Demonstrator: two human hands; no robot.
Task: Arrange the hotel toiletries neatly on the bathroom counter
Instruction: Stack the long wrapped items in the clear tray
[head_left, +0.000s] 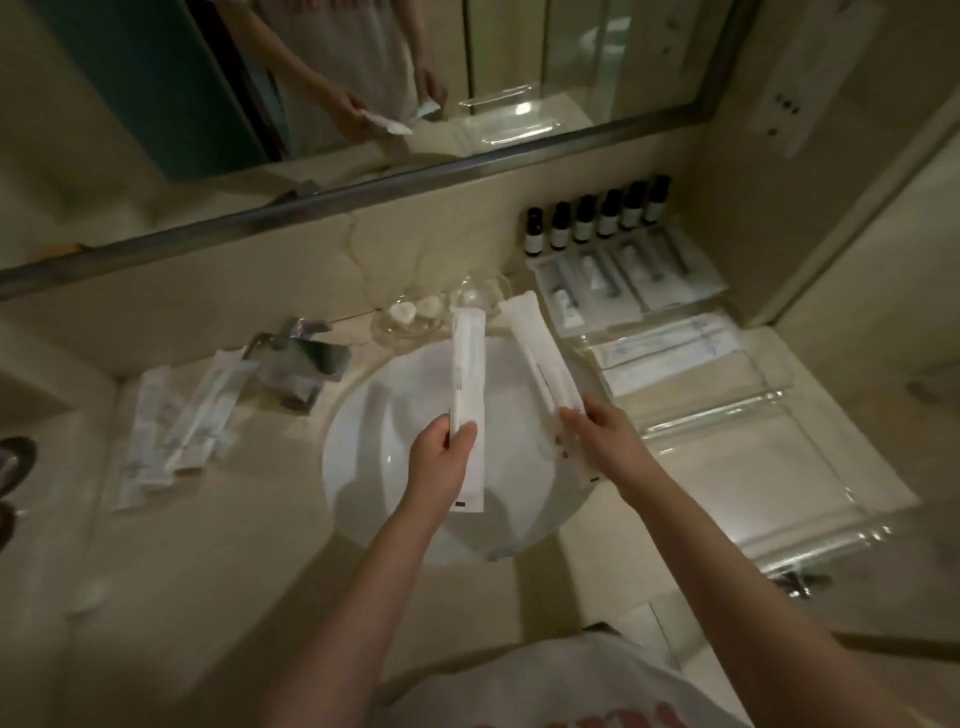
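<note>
Above the white sink (384, 431), my left hand (441, 452) grips a long white toiletry packet (467, 374) near its lower end. My right hand (602, 436) pinches a second long white packet (540, 353), which tilts up and to the left. Both packets are held in the air and do not touch each other. Several dark small bottles (597, 218) stand in a row at the back right of the counter. Flat clear-wrapped toiletry kits (623, 280) lie in front of them.
Several more white packets (176, 426) lie loose on the counter left of the metal tap (301, 364). A glass dish (410, 317) sits behind the sink. A clear glass tray (769, 467) with flat packets lies at the right. A mirror (363, 78) spans the wall.
</note>
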